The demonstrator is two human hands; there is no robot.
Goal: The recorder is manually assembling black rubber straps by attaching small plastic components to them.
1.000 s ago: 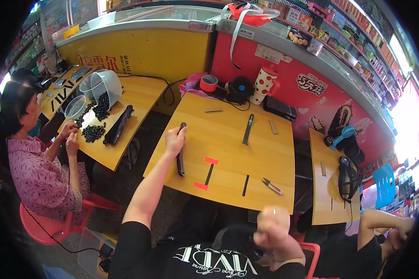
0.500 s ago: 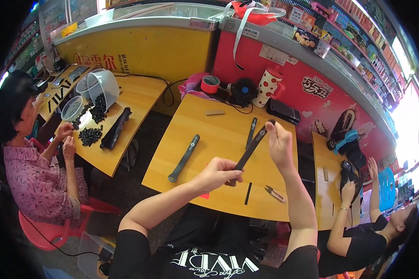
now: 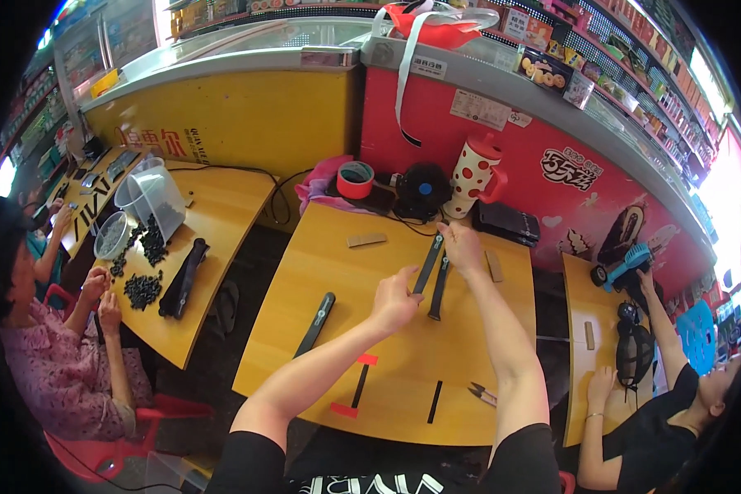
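Observation:
Stretched between my two hands is a flat dark strap (image 3: pixel 429 263), lowered to the far middle of the wooden table (image 3: pixel 305 272). Its near end is pinched by my left hand (image 3: pixel 396 301), and its far end by my right hand (image 3: pixel 463 249). A second dark strap (image 3: pixel 439 290) lies right beside it. Another dark strap (image 3: pixel 316 323) rests to the left, partly behind my left forearm. Nearer to me, a thin black strip (image 3: pixel 360 387) has red tape at both ends. A bare black strip (image 3: pixel 435 403) and thread snips (image 3: pixel 482 394) lie to the right.
At the back stand a tape roll (image 3: pixel 355 179), a dark round device (image 3: pixel 422 190), a red-dotted tumbler (image 3: pixel 475 177) and a black case (image 3: pixel 505 224). Left, a person (image 3: pixel 70 354) sits by small black parts (image 3: pixel 143 290); right, another person (image 3: pixel 634 445) handles a blue fan (image 3: pixel 630 265).
Both hands have carried the strap away from me and down to the table, beside the other strap. The taped strip near the front has come into fuller view.

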